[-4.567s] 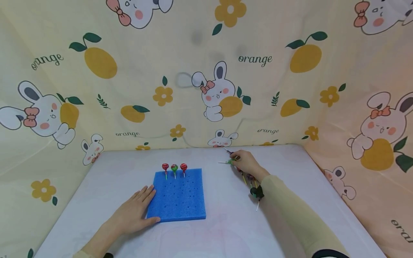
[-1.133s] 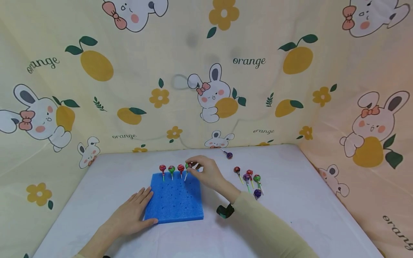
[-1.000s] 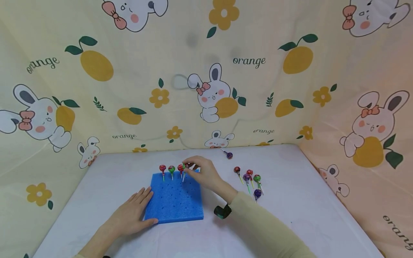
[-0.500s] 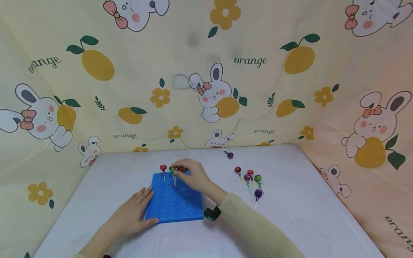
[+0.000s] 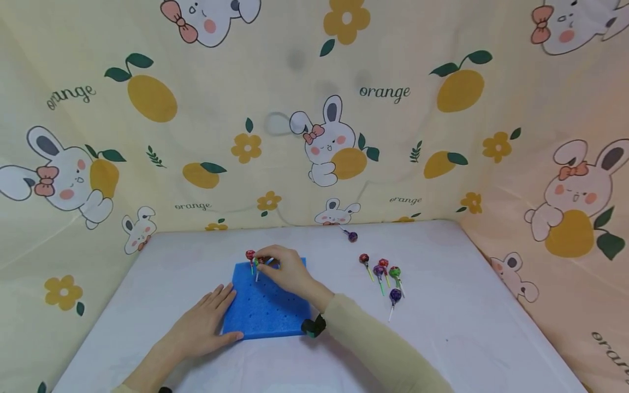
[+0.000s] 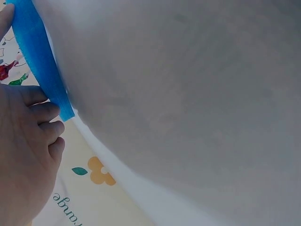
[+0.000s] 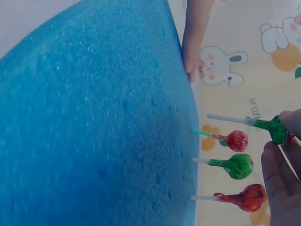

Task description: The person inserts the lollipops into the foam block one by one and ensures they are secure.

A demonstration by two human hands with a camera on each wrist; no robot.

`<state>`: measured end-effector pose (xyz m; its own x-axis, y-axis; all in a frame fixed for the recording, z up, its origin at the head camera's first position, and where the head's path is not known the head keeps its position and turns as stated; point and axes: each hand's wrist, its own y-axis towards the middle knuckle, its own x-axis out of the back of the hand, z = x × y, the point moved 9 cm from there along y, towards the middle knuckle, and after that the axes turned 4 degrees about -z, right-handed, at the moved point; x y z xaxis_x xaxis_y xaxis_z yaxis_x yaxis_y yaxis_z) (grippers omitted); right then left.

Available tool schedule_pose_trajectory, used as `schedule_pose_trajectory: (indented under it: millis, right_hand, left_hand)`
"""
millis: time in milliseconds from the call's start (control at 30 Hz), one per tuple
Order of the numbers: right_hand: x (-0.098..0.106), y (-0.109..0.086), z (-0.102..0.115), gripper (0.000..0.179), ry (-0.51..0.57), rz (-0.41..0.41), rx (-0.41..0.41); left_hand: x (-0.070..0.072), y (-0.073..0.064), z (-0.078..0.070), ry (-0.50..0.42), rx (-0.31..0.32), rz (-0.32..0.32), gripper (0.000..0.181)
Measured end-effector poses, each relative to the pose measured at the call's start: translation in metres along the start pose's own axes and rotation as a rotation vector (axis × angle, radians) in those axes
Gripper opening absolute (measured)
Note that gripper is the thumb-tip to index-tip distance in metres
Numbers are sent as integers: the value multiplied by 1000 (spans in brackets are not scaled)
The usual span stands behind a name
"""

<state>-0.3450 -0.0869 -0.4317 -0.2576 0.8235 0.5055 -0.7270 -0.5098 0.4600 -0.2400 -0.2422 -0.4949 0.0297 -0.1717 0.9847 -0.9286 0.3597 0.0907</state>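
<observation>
My right hand [image 5: 290, 273] pinches a green-wrapped lollipop [image 7: 277, 130] by its head, above the far left part of a blue foam block [image 5: 280, 314]. The white stick points toward the foam; its tip shows free in the right wrist view. Three lollipops stand in a row along the block's far edge: a red one [image 7: 236, 141] on a green stick, a green one [image 7: 239, 166] and another red one [image 7: 251, 197]. In the head view my right hand partly hides this row. My left hand [image 5: 201, 322] rests against the block's left side, fingers extended, thumb at the near corner.
Right of the block lie several loose lollipops, among them a brown-red one [image 5: 364, 258], a green one [image 5: 395, 272] and a purple one [image 5: 395, 296]. Another purple lollipop [image 5: 352, 237] lies near the back edge. Printed cloth [image 5: 393, 131] walls the white table [image 5: 467, 327].
My right hand brought the green lollipop from the loose ones to the block, then moved left along the standing row. My left hand stays at the block's left side.
</observation>
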Motion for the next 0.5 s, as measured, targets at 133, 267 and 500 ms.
schedule_pose_trajectory:
  millis: [133,267,500]
  right_hand:
    - [-6,1,-3,28,-5,7,-14]
    - [-12,2,-6,27,-7,17,-35]
    - [-20,3,-6,27,-30,37,-34]
  left_hand:
    - [0,0,0,5,-5,-4,106]
    - [-2,0,1,9,-6,-3,107]
    - [-3,1,2,-3,9,8,106]
